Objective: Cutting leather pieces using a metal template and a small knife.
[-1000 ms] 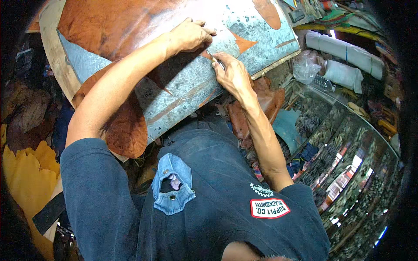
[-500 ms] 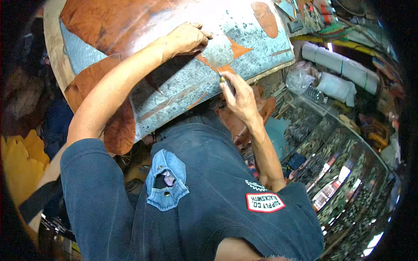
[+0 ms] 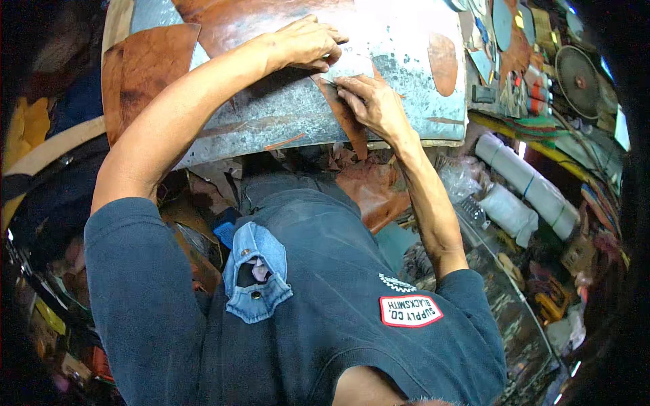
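My left hand (image 3: pixel 308 44) rests on the bench with bent, spread fingers, pressing down near a pale, glare-washed flat piece (image 3: pixel 352 64) that looks like a template. Close beside it, my right hand (image 3: pixel 372 105) is closed around a small knife (image 3: pixel 329 82). Only its thin metal tip shows, its handle being hidden in the fingers. The tip meets a brown leather piece (image 3: pixel 344 115), and a pointed strip of that leather hangs past the bench's front edge. Under both hands lies a scratched grey metal sheet (image 3: pixel 230 139) covering the bench.
Large brown leather sheets (image 3: pixel 152 74) cover the bench's left and far side. An oval leather piece (image 3: pixel 443 64) lies at the right, a thin scrap (image 3: pixel 284 141) near the front edge. White wrapped rolls (image 3: pixel 525 183), a fan (image 3: pixel 579 81) and clutter fill the right.
The leather piece has turned, its pointed end now over the front edge. My right hand has moved away from me and closer to my left. The whole view has shifted.
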Motion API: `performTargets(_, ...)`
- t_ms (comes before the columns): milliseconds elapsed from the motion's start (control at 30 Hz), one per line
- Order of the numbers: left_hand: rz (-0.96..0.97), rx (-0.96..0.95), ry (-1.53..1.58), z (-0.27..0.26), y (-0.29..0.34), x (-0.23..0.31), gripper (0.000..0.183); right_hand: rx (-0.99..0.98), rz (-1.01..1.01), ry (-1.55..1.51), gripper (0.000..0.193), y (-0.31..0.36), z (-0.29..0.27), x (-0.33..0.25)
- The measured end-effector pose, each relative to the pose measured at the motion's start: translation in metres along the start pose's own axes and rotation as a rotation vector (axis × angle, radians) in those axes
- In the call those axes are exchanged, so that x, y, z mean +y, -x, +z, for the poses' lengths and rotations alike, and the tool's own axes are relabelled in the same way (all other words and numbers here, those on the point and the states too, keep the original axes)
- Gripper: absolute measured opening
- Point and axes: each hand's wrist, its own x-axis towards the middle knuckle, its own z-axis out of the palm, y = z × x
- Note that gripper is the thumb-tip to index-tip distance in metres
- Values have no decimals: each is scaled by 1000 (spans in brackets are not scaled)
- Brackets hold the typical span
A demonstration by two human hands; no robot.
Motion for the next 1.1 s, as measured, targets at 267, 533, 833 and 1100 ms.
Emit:
performTargets(267,-49,-86,-18,-6,-6,6,19,-1,-55,51,23,0,0,3)
performTargets(533,-195,-243,-20,-15,-9,24,21,-26,31,144,23,0,2,-3)
performTargets(833,-172,-211,-46,-4,-6,16,22,-29,33,100,21,-1,-5,-5)
performTargets(1100,-185,-248,-23,-7,-9,18,24,-12,45,158,21,1,-6,-13)
